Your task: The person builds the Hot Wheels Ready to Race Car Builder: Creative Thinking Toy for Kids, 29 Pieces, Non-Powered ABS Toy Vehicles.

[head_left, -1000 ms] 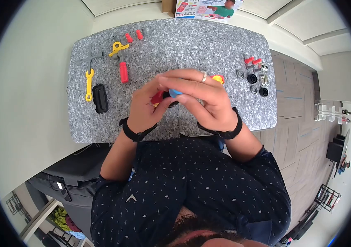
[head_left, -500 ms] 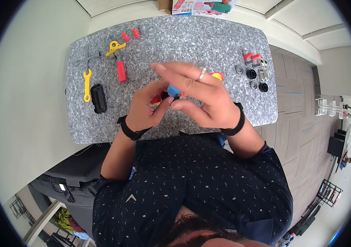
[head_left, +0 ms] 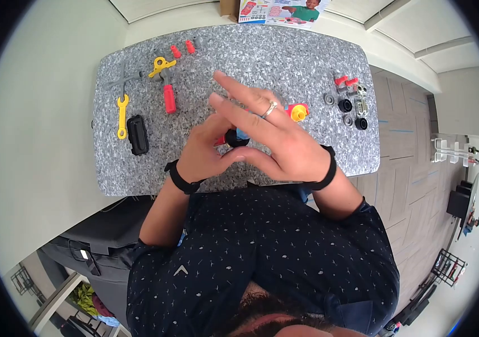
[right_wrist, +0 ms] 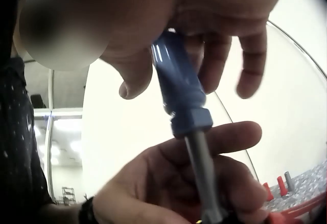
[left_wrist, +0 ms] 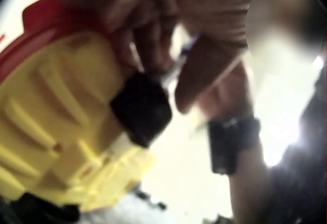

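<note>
My left hand [head_left: 201, 150] grips a red-and-yellow toy vehicle body [left_wrist: 51, 111], whose ridged yellow side faces the left wrist camera. A black part [left_wrist: 143, 109] sticks out at its edge. The right hand [head_left: 287, 140] is at the top of a toy screwdriver [right_wrist: 181, 81] with a blue handle and grey shaft. Its thumb and fingers stand around the handle, some of them stretched out. The shaft points down toward the left hand, and the tip is hidden there. From above, the hands cover most of the toy.
On the speckled table [head_left: 239, 48], a yellow wrench [head_left: 122, 117], black tray-like piece [head_left: 137, 135] and red-handled hammer [head_left: 169, 98] lie left. Wheels [head_left: 345, 105], red pieces [head_left: 341, 81] and a chrome part [head_left: 361, 104] lie right. A red-and-yellow piece [head_left: 299, 113] shows beyond the right hand.
The right hand's fingers have spread and lifted off the left hand, turning about the blue handle. The left hand keeps hold of the toy in nearly the same place.
</note>
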